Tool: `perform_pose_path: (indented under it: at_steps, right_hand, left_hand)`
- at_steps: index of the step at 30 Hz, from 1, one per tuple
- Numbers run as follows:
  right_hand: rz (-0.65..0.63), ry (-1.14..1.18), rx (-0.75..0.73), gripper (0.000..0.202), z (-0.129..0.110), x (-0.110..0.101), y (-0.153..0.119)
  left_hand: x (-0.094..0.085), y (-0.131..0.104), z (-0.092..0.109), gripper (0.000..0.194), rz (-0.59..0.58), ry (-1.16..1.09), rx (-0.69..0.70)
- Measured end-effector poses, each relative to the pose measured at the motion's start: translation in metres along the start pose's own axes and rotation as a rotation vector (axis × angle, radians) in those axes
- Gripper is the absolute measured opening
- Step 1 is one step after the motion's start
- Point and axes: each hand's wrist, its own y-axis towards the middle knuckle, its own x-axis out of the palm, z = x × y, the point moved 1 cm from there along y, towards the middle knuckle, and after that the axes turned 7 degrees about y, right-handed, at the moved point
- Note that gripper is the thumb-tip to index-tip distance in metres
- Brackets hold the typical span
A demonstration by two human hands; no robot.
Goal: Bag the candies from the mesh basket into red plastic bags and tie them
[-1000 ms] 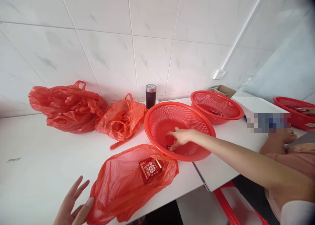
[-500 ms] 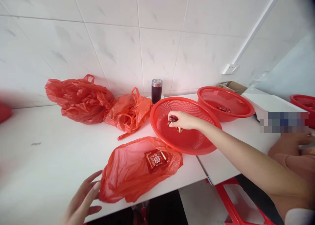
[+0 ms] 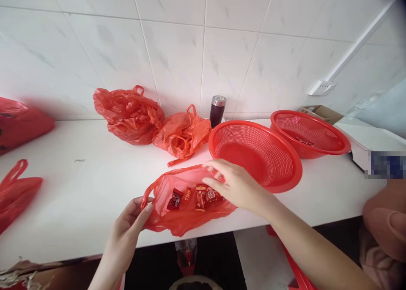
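Note:
A red plastic bag [image 3: 187, 223] lies spread on the white table with its mouth facing up. Inside it are several small red snack packets, one of them a dark red packet [image 3: 174, 199]. My left hand [image 3: 131, 220] pinches the bag's left rim between thumb and fingers. Over the right side of the mouth hangs my right hand [image 3: 233, 184], its fingers apart and holding nothing; part of the packets is hidden below it. Just behind that hand stands a red mesh basket [image 3: 253, 129].
A second red basket [image 3: 342, 146] with some packets stands at the right. Behind are bunched red bags [image 3: 130, 116], a tied bag [image 3: 180, 133] and a dark tumbler [image 3: 217, 112]. More red bags [image 3: 22, 123] lie left. Another person's arm [image 3: 385, 214] is at far right.
My right hand has come from the near basket to the bag and let go of its packets; more packets now lie in the bag. My left hand has taken hold of the rim.

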Motion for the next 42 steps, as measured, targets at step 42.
perform_pose_path:
  at_steps: [42]
  right_hand:
    - [0.63,-0.121,0.137,0.024,0.064,0.053,-0.092]
  left_hand:
    - [-0.002,-0.028,0.011,0.029,0.023,-0.015,0.112]
